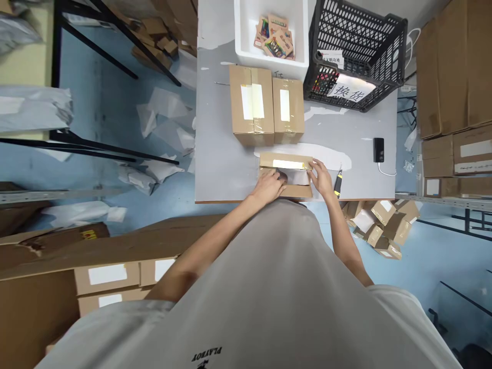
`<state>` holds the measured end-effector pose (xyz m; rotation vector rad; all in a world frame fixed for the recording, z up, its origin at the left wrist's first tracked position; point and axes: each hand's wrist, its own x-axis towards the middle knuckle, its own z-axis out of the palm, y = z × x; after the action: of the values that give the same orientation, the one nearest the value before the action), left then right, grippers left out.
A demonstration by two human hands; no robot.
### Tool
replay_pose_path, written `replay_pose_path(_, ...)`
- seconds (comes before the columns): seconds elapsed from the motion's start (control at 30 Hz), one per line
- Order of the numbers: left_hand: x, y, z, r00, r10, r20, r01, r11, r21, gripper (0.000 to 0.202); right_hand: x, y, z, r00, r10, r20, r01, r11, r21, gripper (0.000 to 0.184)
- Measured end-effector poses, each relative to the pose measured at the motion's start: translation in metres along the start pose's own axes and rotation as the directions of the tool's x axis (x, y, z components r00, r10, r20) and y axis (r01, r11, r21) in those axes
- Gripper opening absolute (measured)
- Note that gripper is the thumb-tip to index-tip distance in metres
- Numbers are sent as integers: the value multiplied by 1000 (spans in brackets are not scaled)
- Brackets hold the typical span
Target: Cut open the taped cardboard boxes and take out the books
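A small cardboard box [295,191] lies at the table's front edge with its top flaps parted. A white label runs along its far flap, and something pale shows inside. My left hand [270,185] is closed over the left part of the box, its fingertips bent in at the opening. At the right end, my right hand [321,178] grips the box by its flap edge, thumb and fingers on either side. A yellow-and-black utility knife [338,183] lies on the table just right of my right hand, its blade pointing away.
Two taped cartons [251,105] stand behind the box. Farther back are a white bin [271,60] holding small crayon packs and a black plastic crate [359,61]. A black device [378,149] with a cable lies right. Cartons [384,225] are heaped on the floor.
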<state>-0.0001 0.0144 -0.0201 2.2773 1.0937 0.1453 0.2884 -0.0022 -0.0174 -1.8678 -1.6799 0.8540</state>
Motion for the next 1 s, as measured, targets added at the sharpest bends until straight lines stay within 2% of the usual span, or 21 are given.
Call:
replay_pose_path(0.1,-4,-2,-4,1000,15,2,-15,999,36,26,7,-6,-7,999,-36,-33,35,999,-27,54)
replay_pose_path(0.2,-6,1,-8,999,26,30,-28,996,81,25,28,-11,-10,998,-22,-63,21,1000,-15,62)
replay_pose_path(0.3,-11,7,-12,1000,0,7,-1,993,115,31,56,-14,-6,993,54,-107,-55,998,-2,57)
replay_pose_path(0.4,-23,5,-19,992,-89,-85,95,993,66,39,77,-15,6,975,149,-167,-152,988,-8,50)
replay_pose_path(0.47,-33,-5,-24,962,-191,-194,193,981,-10,45,83,-13,15,961,184,-208,-189,982,-5,49)
replay_pose_path(0.53,-44,-19,-27,906,-295,-303,279,955,-97,49,83,-10,25,953,188,-239,-191,981,9,45)
replay_pose_path(0.6,-52,-32,-26,853,-371,-368,329,928,-174,53,82,-6,31,953,171,-249,-171,985,21,40)
replay_pose_path(0.67,-58,-38,-20,824,-416,-384,353,908,-226,54,82,-3,36,959,148,-240,-148,989,21,37)
replay_pose_path(0.77,-63,-35,-7,806,-458,-374,388,887,-250,53,86,-1,37,975,126,-181,-129,992,-5,37)
replay_pose_path(0.9,-70,-21,5,802,-495,-335,435,867,-242,54,88,-3,36,992,81,-93,-84,996,-28,40)
replay_pose_path(1.0,-69,-11,3,817,-468,-337,434,884,-174,53,78,-9,35,997,33,-75,-35,999,-16,44)
